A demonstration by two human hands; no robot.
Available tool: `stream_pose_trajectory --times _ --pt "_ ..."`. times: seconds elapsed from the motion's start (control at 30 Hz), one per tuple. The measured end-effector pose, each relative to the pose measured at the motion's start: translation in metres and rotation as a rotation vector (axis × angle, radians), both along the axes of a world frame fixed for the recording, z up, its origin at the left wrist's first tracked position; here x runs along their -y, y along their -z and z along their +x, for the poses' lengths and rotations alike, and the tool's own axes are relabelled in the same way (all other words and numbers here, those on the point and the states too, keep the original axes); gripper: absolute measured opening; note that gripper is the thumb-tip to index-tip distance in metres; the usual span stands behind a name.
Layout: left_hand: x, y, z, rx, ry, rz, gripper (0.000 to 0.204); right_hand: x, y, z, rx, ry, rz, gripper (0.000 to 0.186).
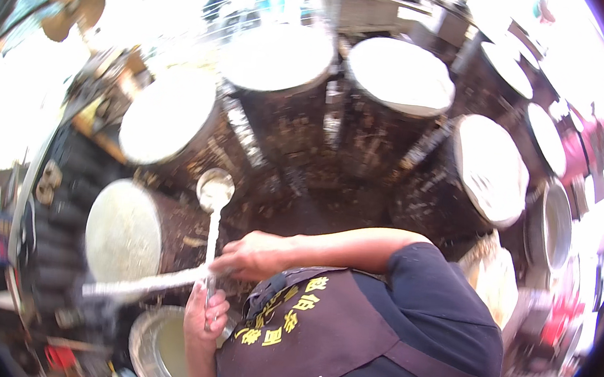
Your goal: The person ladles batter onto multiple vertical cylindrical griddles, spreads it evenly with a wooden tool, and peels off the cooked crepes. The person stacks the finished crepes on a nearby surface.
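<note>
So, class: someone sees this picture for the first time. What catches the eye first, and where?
First, the ring of dark round griddles with pale, bright tops, curving across the upper half. Next, the long-handled ladle at centre left, its handle running down to the left hand, with the right hand beside it. Below sits a metal basin of pale batter.

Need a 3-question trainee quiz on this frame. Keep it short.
1. True or false: the left hand holds the ladle by its handle.
2. What does the right hand grip? A) a flat metal blade B) a cup C) a cloth
3. Fill in: the tops of the round drums are ___ in colour.
Key: 1 true; 2 A; 3 white.
</note>
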State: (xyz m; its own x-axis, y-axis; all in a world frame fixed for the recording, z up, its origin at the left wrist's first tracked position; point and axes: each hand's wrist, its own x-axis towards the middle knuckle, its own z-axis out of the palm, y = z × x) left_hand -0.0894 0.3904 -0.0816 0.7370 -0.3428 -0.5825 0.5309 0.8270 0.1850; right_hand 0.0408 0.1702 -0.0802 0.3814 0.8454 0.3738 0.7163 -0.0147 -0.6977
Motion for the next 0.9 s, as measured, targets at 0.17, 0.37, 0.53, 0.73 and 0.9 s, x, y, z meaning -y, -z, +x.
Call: stream_pose_trajectory --times 0.17,0.37,0.53,0.73,0.9 --pt "0.059 -0.019 0.028 -0.05 0.122 0.477 0.035 0.012 0.006 -0.02 0.037 -0.049 0.017 0.032" --pt "0.1 -0.021 0.037 -0.049 0.053 0.287 0.033 0.111 0.036 0.02 -0.323 0.437 0.037 0.04" --pt "0.134 -0.035 0.058 -0.055 0.087 0.175 0.041 0.307 0.068 0.016 -0.046 1.329 0.059 0.047" --pt "0.18 -0.055 0.087 0.019 0.34 0.186 0.029 0.582 0.08 -0.071 0.236 2.217 0.144 0.044" --pt "0.218 -0.054 0.112 0.013 0.405 0.271 0.04 0.714 0.095 -0.145 -0.462 2.624 -0.487 0.08"
